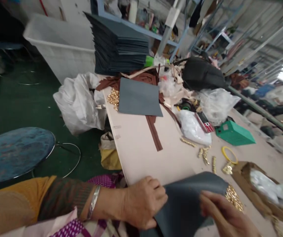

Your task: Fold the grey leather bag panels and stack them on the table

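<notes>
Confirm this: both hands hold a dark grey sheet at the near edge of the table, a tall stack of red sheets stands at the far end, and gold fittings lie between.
Not quite. The head view shows the stack of sheets is dark grey, not red. The rest holds: the left hand and right hand hold the dark grey sheet at the table's near edge, with gold fittings between.

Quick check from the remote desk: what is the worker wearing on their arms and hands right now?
Both hands are bare, no gloves. The left hand has a silver metal bangle at the wrist. Above it runs a knitted cuff in dark green and brown-red stripes, then a mustard-yellow sleeve. The right hand shows only partly at the frame's bottom edge; no sleeve or jewellery is visible on it.
</notes>
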A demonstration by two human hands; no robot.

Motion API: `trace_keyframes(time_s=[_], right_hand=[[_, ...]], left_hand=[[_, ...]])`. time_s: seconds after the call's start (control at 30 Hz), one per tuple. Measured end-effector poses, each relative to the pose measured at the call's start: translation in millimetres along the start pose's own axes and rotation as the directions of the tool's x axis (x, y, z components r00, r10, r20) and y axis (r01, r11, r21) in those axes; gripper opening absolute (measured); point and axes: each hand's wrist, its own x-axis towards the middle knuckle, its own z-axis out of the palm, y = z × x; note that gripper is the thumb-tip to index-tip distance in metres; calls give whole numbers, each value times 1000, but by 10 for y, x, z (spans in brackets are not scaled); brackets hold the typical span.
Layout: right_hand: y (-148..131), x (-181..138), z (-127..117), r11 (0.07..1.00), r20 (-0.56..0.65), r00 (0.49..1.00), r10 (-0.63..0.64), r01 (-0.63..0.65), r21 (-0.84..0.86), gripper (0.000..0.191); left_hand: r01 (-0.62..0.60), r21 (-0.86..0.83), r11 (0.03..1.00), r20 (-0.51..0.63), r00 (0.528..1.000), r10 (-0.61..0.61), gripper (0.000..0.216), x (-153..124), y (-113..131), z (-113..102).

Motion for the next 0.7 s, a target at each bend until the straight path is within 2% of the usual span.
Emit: trace_keyframes(time_s=[0.1, 0.2, 0.37, 0.6, 0.7], right_hand=[[-327, -39, 478, 1000, 231, 973, 19, -20, 3, 39], [-564, 31, 772, 990, 298, 954, -18, 59, -129, 32], [-671, 81, 771, 966, 354, 935, -25, 114, -234, 26], [-727, 167, 787, 963, 356, 926, 124, -27, -267, 21], [-745, 200, 800, 948, 356, 922, 156, -39, -315, 19]], left_hand=[[-19, -2, 1000, -7, 1000, 19, 46, -27, 6, -8], [-45, 32, 998, -43, 998, 47, 41, -46, 11, 18], [-54, 30, 998, -72, 996, 56, 37, -46, 3, 62], [-41, 9, 999, -56, 998, 42, 33, -54, 10, 59], [-39, -7, 999, -44, 998, 39, 32, -52, 12, 54]])
